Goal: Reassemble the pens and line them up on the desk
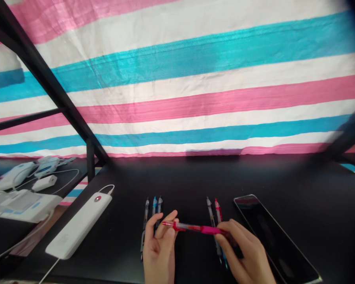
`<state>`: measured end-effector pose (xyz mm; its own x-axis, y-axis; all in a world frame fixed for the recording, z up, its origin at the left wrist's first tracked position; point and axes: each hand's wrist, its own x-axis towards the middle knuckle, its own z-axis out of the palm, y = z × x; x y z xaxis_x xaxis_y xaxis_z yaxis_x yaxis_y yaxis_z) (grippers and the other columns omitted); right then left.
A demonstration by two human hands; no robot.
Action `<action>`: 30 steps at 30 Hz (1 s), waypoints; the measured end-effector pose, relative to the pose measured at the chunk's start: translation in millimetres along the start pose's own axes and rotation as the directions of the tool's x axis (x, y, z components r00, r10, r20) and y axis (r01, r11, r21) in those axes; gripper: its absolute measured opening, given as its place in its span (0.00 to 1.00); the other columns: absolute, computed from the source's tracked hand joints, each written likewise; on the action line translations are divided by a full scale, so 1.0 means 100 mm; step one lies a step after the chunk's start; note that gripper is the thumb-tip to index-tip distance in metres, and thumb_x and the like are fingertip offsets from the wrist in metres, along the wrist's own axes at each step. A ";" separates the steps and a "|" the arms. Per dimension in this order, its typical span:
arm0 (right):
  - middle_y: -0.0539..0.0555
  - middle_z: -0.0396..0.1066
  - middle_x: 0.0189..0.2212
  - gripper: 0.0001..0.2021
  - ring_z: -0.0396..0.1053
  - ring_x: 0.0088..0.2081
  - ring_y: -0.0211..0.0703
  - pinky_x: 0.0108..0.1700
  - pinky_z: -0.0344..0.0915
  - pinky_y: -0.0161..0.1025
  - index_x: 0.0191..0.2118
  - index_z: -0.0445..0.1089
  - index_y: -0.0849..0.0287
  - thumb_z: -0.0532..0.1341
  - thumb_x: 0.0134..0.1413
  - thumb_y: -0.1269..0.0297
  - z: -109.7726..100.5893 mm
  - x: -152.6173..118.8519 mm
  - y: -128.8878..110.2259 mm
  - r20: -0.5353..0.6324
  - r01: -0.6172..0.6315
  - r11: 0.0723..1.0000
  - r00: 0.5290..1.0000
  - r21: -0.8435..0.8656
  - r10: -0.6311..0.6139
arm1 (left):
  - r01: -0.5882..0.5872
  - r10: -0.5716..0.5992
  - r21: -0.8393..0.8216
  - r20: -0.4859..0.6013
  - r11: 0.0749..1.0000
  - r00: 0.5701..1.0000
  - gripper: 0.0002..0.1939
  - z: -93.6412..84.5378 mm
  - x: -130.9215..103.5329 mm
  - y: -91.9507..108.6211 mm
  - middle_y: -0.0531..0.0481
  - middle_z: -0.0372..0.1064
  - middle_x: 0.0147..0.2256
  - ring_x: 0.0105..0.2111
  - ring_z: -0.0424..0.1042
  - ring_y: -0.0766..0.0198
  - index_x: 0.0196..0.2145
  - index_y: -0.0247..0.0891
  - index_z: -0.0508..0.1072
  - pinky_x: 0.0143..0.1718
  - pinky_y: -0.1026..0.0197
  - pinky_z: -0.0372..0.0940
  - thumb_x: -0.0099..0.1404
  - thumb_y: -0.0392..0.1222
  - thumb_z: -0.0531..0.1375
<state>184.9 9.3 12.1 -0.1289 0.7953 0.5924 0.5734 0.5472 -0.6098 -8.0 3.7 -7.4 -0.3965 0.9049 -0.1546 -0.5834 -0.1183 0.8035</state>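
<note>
A pink click pen [195, 228] with a clear middle lies nearly level between my two hands above the dark table. My left hand [159, 248] pinches its clip end with thumb and fingers. On the other end, around the pink grip, my right hand [245, 248] is closed. Beyond my left hand is a row of pens, among them a blue pen [154, 205] and a grey clear pen [146, 211], partly hidden by the fingers. A second group, with a grey pen [211, 213] and a red pen [218, 209], lies partly under my right hand.
A black phone [272, 236] lies on the right of the black table [177, 173]. At left rests a white power strip [79, 225] with a cord. More white chargers and cables [32, 197] sit on a neighbouring table. Black metal bars [53, 94] rise before a striped sheet [195, 94].
</note>
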 end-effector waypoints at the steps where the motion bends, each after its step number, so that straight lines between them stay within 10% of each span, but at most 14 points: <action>1: 0.50 0.70 0.25 0.06 0.71 0.24 0.40 0.26 0.67 0.33 0.37 0.68 0.56 0.57 0.69 0.68 0.01 0.00 0.00 0.002 0.004 1.000 1.000 -0.007 -0.004 | -0.019 0.019 0.003 -0.001 1.000 1.000 0.23 0.01 -0.01 0.00 0.41 0.81 0.48 0.44 0.82 0.56 0.45 0.42 0.74 0.49 0.58 0.74 0.54 0.43 0.76; 17: 0.50 0.67 0.20 0.10 0.66 0.22 0.40 0.24 0.64 0.33 0.31 0.68 0.57 0.59 0.64 0.73 0.08 -0.01 0.03 0.082 0.226 0.974 0.970 0.022 -0.227 | -0.131 0.142 0.088 -0.133 0.987 0.981 0.27 0.19 -0.13 -0.02 0.44 0.82 0.40 0.38 0.82 0.57 0.48 0.44 0.67 0.45 0.56 0.75 0.57 0.48 0.74; 30: 0.52 0.69 0.23 0.06 0.68 0.24 0.42 0.26 0.67 0.36 0.37 0.70 0.58 0.61 0.64 0.75 0.04 -0.08 0.08 0.061 0.202 0.979 0.977 0.008 -0.202 | -0.198 0.185 0.139 0.101 0.970 0.978 0.21 0.20 -0.19 -0.04 0.43 0.80 0.44 0.36 0.80 0.57 0.47 0.47 0.64 0.36 0.59 0.72 0.62 0.46 0.70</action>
<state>187.0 8.4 -0.1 -0.2916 0.6827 0.6700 0.5294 0.6986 -0.4814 15.9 -5.0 3.5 -0.4236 0.9041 0.0557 -0.3888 -0.2370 0.8903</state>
